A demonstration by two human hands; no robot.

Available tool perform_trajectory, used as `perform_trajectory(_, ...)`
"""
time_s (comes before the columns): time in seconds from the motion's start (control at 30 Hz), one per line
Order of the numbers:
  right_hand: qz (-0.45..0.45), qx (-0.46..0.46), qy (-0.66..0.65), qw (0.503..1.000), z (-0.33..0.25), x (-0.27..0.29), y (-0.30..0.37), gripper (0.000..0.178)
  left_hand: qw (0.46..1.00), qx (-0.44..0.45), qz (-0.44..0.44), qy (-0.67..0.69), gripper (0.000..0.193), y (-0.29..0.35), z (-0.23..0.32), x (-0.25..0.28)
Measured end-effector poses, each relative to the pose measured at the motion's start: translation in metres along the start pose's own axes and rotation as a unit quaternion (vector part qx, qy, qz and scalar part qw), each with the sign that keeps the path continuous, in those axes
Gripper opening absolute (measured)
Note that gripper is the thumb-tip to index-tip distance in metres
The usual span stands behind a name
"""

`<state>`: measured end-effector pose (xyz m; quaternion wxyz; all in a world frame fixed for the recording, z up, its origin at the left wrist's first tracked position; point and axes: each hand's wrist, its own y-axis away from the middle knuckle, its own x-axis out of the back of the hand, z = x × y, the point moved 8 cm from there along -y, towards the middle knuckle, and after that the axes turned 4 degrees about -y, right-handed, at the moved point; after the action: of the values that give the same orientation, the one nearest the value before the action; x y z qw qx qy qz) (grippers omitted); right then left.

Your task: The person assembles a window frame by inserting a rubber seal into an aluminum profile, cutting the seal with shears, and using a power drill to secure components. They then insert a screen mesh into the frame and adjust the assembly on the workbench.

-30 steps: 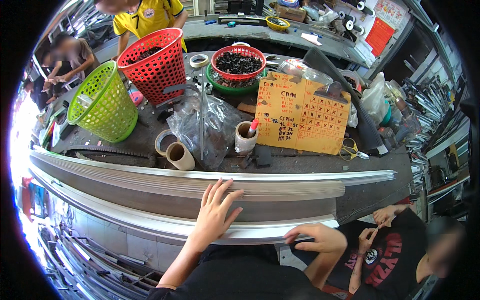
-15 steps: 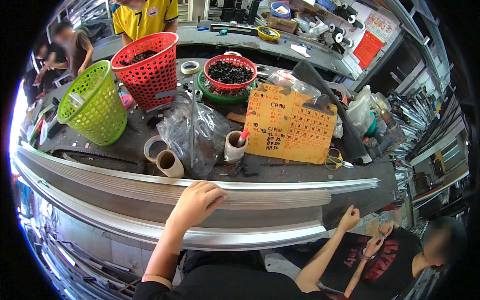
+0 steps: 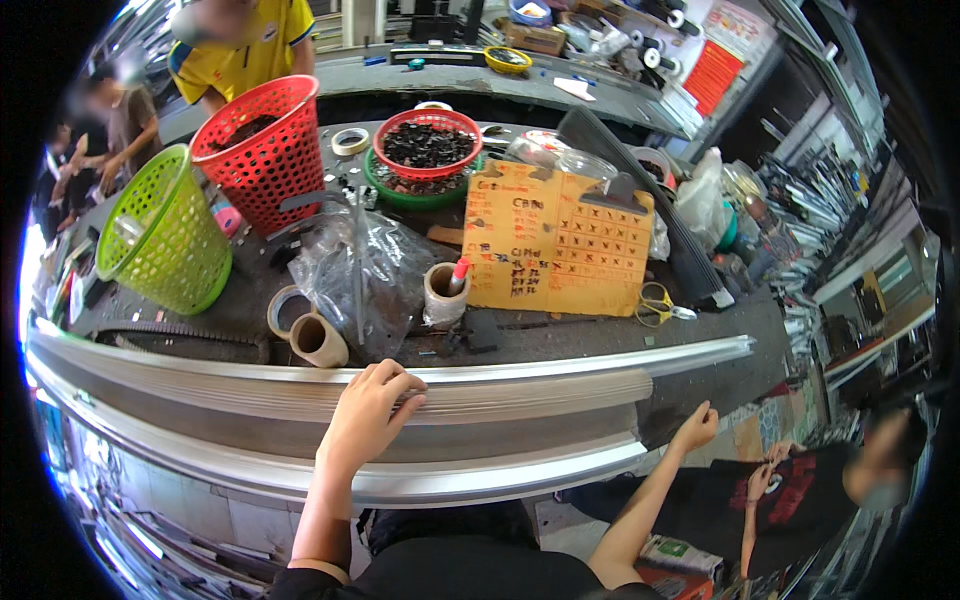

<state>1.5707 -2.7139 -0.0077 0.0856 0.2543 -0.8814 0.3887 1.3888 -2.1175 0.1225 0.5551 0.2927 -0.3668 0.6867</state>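
Observation:
A long pleated strip (image 3: 540, 398), brownish and folded tight, lies between the far silvery rail (image 3: 620, 356) and the near one (image 3: 500, 480) along the table's front edge. My left hand (image 3: 370, 410) rests across the pleats close to the far rail, its fingers bent a little and apart. Farther right, past the strip's end, my right hand (image 3: 697, 426) is raised with its fingers closed. Whatever it may hold is too small to make out. Beyond the rails stand a cardboard tube (image 3: 318, 342) and another tube (image 3: 446, 298) with a red-capped marker in it.
A green basket (image 3: 170, 240), a red basket (image 3: 265, 160) and a bowl of small black parts (image 3: 425, 145) stand at the back. A yellow clipboard sheet (image 3: 560, 240) and scissors (image 3: 662, 306) lie right of centre. A person in black (image 3: 790, 500) is at the lower right.
My left hand has shifted slightly left along the pleats, its fingers more spread. My right hand stays closed. The person in yellow leans forward; the one in black has moved farther right.

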Motion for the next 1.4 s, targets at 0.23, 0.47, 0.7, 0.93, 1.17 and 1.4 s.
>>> perform_trajectory(0.23, 0.023, 0.166, -0.021, 0.986, 0.036, 0.0, -0.026, 0.026, 0.997, -0.048, 0.053, -0.014, 0.023, 0.008, -0.024, -0.014)
perform_trajectory(0.47, -0.005, 0.033, 0.11, 0.993, 0.04, -0.006, -0.023, 0.023, 0.998, -0.032, 0.039, -0.025, 0.025, 0.015, -0.03, -0.015)
perform_trajectory(0.7, -0.091, 0.068, 0.069, 0.991, 0.0, -0.045, -0.012, 0.023, 0.986, -0.081, 0.143, -0.037, 0.027, 0.04, -0.008, 0.034)
perform_trajectory(0.93, -0.158, 0.135, 0.09, 0.974, -0.046, -0.033, 0.002, 0.024, 0.955, 0.013, 0.29, -0.062, 0.016, 0.122, 0.024, 0.019)
perform_trajectory(1.17, -0.259, 0.195, 0.112, 0.939, -0.053, -0.039, -0.01, 0.032, 0.913, 0.019, 0.398, -0.088, 0.012, 0.155, 0.029, -0.027)
perform_trajectory(1.4, -0.683, 0.061, 0.093, 0.722, -0.034, -0.074, -0.059, 0.035, 0.896, 0.054, 0.42, -0.133, 0.022, 0.159, 0.025, -0.035)
